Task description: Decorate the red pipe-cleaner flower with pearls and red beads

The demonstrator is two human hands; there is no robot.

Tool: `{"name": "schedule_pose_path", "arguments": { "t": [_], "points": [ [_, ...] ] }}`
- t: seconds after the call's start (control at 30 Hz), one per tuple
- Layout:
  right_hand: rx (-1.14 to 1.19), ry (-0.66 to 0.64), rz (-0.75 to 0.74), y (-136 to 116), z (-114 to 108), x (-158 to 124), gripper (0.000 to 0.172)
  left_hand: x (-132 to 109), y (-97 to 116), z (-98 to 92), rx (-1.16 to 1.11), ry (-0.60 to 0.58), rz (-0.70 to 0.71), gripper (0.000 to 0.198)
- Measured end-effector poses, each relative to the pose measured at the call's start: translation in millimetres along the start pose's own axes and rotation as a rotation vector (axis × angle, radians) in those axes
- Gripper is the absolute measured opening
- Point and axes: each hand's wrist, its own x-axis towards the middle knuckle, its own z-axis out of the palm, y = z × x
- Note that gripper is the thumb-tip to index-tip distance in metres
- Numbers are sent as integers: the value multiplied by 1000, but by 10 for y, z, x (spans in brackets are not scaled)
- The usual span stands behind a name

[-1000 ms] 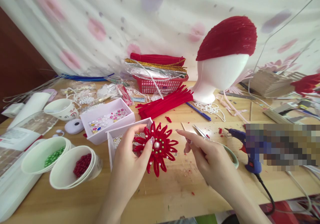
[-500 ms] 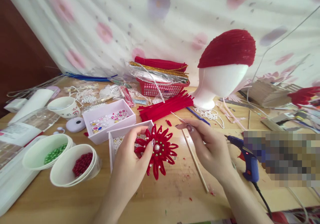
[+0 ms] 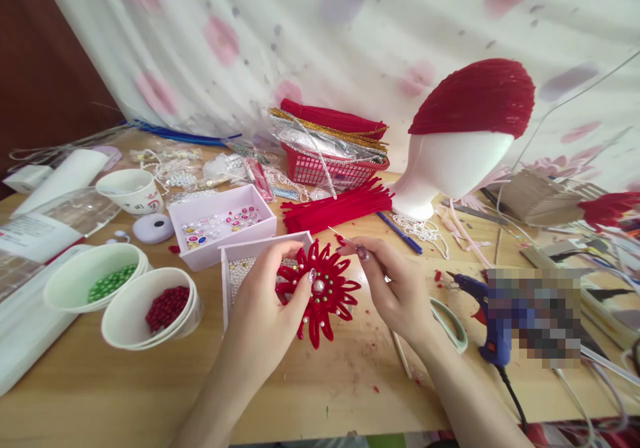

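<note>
My left hand [image 3: 274, 298] grips a red flower [image 3: 327, 305] of looped fuzzy petals between thumb and fingers. White pearls tip or dot its petals, and small green beads ring a larger pearl at its centre. To the right, my right hand [image 3: 395, 281] pinches a thin pale stick [image 3: 339, 235] that points up and left; its tip shows clear of the flower. Behind the left hand stands a white box of pearls [image 3: 235, 248], partly hidden. A wooden stick [image 3: 401, 356] lies under my right wrist, beside a pale green scissors handle [image 3: 459, 331].
A blue glue gun [image 3: 493, 325] lies at right. Cups of green beads [image 3: 60, 281] and red beads [image 3: 117, 315] stand at left, near a gem box [image 3: 225, 231]. Behind are red pipe cleaners [image 3: 335, 211], a red basket [image 3: 325, 169] and a white foam head [image 3: 450, 165] with a red cap.
My right hand has moved left and closer to the flower, bringing the thin stick with it. The view has shifted slightly, and the green scissors handle now shows. My left hand keeps its hold.
</note>
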Motion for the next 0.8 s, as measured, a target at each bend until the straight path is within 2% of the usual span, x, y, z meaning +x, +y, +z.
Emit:
{"name": "schedule_pose_path", "arguments": {
  "t": [0.17,0.37,0.53,0.8],
  "points": [
    [15,68,23,-17,19,23,22,-1,2,0,-2,-1,8,30],
    [46,14,74,-30,35,36,20,-16,-2,-8,-6,-1,16,28],
    [54,94,127,-11,38,11,20,-20,3,-11,5,0,13,29],
    [37,51,113,-19,45,41,21,-17,-1,-14,4,-9,3,29]
  ]
}}
